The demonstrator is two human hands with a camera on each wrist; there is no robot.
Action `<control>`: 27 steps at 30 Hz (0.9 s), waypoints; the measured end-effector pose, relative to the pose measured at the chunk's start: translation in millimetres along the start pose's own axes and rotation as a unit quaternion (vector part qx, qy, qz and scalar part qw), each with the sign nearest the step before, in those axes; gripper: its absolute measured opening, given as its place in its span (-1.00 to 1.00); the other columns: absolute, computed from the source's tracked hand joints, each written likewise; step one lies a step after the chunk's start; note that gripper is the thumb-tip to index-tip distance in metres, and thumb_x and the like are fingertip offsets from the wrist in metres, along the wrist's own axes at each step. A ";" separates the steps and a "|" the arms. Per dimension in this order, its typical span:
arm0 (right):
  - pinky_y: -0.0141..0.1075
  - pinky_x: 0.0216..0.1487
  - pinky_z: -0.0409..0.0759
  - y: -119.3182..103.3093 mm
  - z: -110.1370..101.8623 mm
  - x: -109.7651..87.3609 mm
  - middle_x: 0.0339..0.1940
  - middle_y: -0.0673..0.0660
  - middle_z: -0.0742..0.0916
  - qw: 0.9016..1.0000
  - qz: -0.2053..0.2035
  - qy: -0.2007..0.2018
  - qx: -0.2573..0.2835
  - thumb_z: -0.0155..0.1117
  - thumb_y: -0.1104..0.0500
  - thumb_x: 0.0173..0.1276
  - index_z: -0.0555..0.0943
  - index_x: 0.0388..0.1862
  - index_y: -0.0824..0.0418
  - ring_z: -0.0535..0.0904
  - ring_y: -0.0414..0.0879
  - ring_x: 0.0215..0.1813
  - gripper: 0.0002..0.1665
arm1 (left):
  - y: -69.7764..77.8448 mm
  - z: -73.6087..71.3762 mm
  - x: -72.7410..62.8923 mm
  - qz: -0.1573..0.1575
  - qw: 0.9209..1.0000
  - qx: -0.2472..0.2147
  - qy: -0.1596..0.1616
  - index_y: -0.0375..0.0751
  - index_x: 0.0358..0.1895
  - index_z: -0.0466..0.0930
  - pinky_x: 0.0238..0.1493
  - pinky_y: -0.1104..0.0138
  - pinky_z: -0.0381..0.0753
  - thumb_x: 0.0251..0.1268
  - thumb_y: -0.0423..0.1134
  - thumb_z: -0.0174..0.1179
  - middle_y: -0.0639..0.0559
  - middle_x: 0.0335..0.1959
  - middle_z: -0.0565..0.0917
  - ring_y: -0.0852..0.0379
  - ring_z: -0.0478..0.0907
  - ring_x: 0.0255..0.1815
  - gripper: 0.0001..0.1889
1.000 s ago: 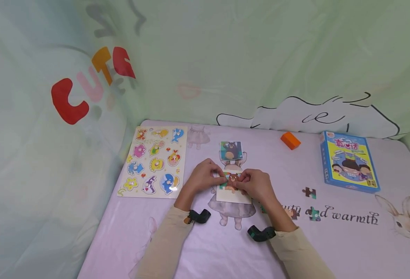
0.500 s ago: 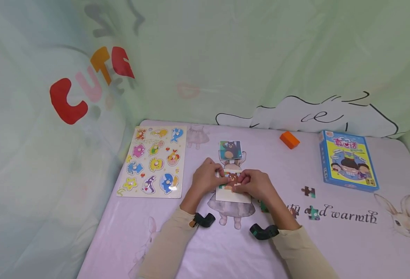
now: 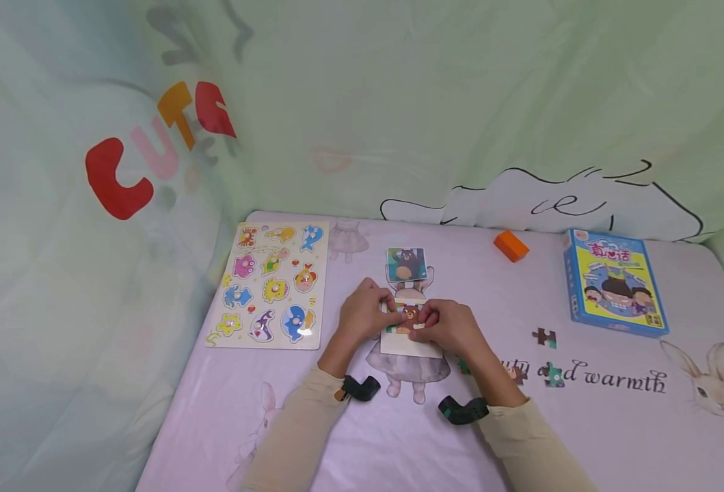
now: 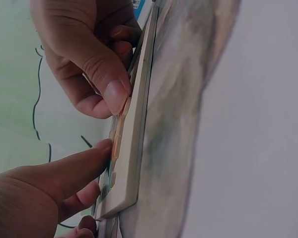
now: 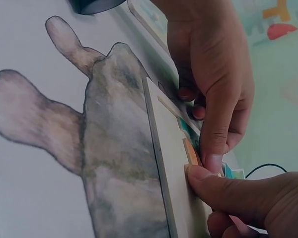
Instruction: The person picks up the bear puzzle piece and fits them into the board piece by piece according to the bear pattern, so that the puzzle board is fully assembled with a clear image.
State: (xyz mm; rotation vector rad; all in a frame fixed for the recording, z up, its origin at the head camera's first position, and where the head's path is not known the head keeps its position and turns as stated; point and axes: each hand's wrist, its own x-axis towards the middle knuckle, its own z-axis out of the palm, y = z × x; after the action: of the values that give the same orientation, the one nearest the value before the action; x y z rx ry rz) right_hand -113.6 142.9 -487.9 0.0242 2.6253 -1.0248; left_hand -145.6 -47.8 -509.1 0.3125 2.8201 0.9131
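A small puzzle board (image 3: 409, 347) with a brown bear picture (image 3: 409, 312) is laid flat on the counter (image 3: 392, 444), over the skirt of a printed rabbit, and is worked on by both hands. Its left part is touched by the thumb of the left hand (image 3: 362, 313), its right part by the thumb of the right hand (image 3: 454, 324). In each grip, thumb and fingers are drawn near one another; whether a piece is clamped in either cannot be told, as the fingertips are partly hidden.

Just beyond the board, a dark bear card (image 3: 407, 265) is placed. To the right, loose puzzle pieces (image 3: 554, 376) are scattered, one partly covered by the right forearm. Farther off, an orange block (image 3: 511, 246) and a blue box (image 3: 617, 283) are set down; on the left, a sea animal board (image 3: 241, 342) is laid.
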 end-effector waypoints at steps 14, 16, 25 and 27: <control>-0.32 -0.56 0.37 -0.7 -5.0 7.9 -0.63 0.06 0.57 1.000 0.016 -0.009 0.000 0.51 0.06 0.26 0.56 -0.32 0.19 0.48 -0.10 -0.60 -0.69 | -2.3 -0.9 1.0 0.010 0.999 0.027 -0.032 0.06 -0.40 0.60 -0.38 0.40 0.37 -0.03 0.24 0.55 0.07 -0.17 0.45 0.20 0.43 -0.31 -0.59; -0.32 -0.58 0.36 -2.2 -6.2 10.4 -0.66 0.05 0.57 1.000 0.020 -0.014 -0.011 0.50 0.04 0.28 0.56 -0.34 0.18 0.47 -0.10 -0.63 -0.69 | -2.3 -1.1 1.2 0.009 0.999 0.031 -0.034 0.07 -0.40 0.60 -0.38 0.40 0.37 -0.02 0.22 0.55 0.07 -0.16 0.45 0.20 0.43 -0.31 -0.60; -0.33 -0.59 0.38 -7.7 -11.6 18.1 -0.67 0.05 0.56 0.998 0.027 -0.036 -0.046 0.46 0.00 0.29 0.56 -0.41 0.19 0.46 -0.11 -0.61 -0.67 | 0.2 -3.3 -1.0 0.010 0.998 0.036 -0.053 0.09 -0.39 0.56 -0.35 0.36 0.38 -0.10 0.25 0.57 0.08 -0.11 0.42 0.16 0.43 -0.25 -0.55; -0.33 -0.58 0.37 -7.6 -12.0 18.9 -0.68 0.04 0.56 0.998 0.027 -0.038 -0.049 0.45 -0.02 0.32 0.55 -0.41 0.19 0.47 -0.11 -0.62 -0.65 | 0.0 -3.1 -1.2 0.009 0.998 0.035 -0.055 0.09 -0.39 0.56 -0.35 0.36 0.38 -0.10 0.25 0.57 0.08 -0.11 0.42 0.16 0.43 -0.24 -0.55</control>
State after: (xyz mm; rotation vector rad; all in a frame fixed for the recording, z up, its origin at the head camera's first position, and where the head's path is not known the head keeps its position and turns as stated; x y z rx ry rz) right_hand -136.0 143.2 -480.3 0.0339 2.5884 -0.8606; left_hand -145.1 -49.8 -506.6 0.3846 2.7575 0.7755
